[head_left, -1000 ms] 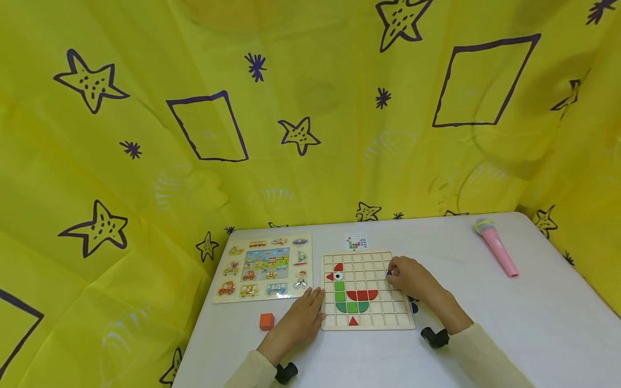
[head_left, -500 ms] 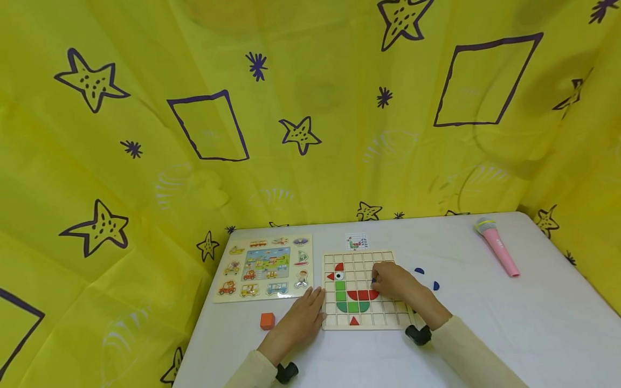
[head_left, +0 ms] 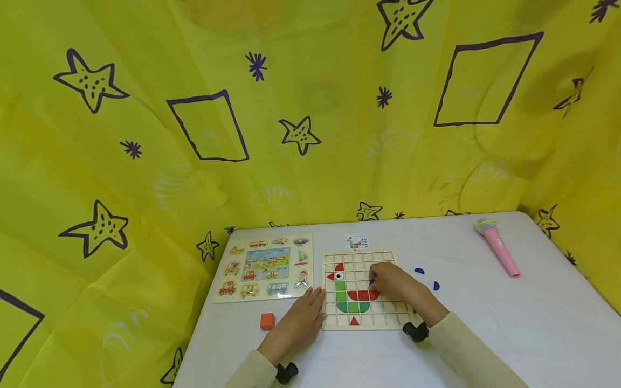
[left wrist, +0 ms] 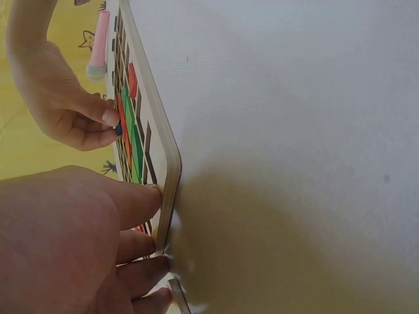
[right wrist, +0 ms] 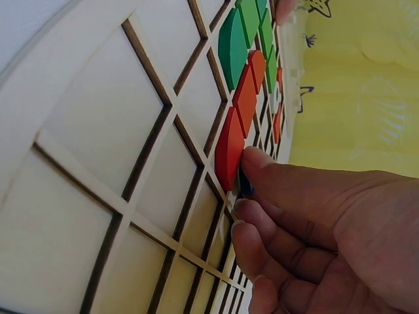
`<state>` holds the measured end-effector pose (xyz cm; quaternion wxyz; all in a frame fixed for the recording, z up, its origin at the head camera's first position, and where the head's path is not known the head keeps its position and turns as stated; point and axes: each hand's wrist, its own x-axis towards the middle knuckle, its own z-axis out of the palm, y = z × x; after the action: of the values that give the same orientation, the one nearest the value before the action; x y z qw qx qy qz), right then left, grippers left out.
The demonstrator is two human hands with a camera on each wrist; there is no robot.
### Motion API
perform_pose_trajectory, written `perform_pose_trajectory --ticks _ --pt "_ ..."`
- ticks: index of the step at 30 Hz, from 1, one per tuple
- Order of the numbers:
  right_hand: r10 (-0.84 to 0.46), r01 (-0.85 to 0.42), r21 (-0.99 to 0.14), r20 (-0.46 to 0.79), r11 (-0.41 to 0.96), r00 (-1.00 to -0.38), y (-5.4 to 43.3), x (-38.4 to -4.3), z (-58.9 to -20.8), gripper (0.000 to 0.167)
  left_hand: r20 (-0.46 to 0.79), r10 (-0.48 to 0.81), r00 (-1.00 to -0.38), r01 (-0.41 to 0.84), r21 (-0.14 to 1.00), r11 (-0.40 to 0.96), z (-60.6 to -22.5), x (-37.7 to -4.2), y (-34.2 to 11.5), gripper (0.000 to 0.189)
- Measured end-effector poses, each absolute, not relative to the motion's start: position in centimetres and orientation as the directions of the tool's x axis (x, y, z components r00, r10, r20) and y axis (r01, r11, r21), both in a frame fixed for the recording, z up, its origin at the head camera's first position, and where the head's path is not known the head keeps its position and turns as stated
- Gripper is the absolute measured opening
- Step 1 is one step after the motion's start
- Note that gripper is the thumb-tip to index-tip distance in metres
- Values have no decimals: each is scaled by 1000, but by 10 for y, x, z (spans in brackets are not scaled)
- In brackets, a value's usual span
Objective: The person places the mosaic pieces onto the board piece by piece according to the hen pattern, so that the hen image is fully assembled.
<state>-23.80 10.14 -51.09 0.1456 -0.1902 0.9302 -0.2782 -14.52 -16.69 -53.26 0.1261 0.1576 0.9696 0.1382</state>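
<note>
My right hand is over the wooden grid board and pinches a small blue piece between thumb and fingertips, just beside the row of red pieces. Fingers cover most of it, so its full outline is hidden. My left hand lies along the board's left edge, thumb touching the near corner and fingers extended. Set into the grid are green pieces, a white eye piece and red triangles. In the left wrist view the blue piece shows under the right fingertips.
Two blue half-circles lie right of the board. Behind it is a small picture card. A vehicle puzzle board and an orange cube are on the left. A pink toy microphone lies at the far right.
My right hand has moved left from the board's right edge to beside the red pieces, carrying the blue piece, uncovering the blue half-circles on the table. My left hand has stayed put.
</note>
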Motion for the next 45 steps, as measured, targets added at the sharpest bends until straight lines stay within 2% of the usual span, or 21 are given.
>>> perform_pose_trajectory --ticks 12,28,33,39,45 --pt "-446 -307 -559 -129 771 -886 104 -237 -515 5 -191 351 -917 285 302 910 -534 -145 -167 63" --pt "-418 -310 -538 -88 784 -904 101 -238 -521 11 -202 343 -917 276 299 914 -533 -146 -166 64" --pt "-413 -300 -556 -87 775 -906 105 -240 -519 7 -198 345 -918 278 301 912 -532 -147 -166 64" --pt "-386 -281 -548 -84 788 -919 126 -247 -508 4 -204 339 -919 268 310 912 -531 -146 -166 64" --pt "-317 -210 -502 -137 839 -938 168 -258 -504 16 -204 341 -918 270 311 911 -531 -146 -166 64"
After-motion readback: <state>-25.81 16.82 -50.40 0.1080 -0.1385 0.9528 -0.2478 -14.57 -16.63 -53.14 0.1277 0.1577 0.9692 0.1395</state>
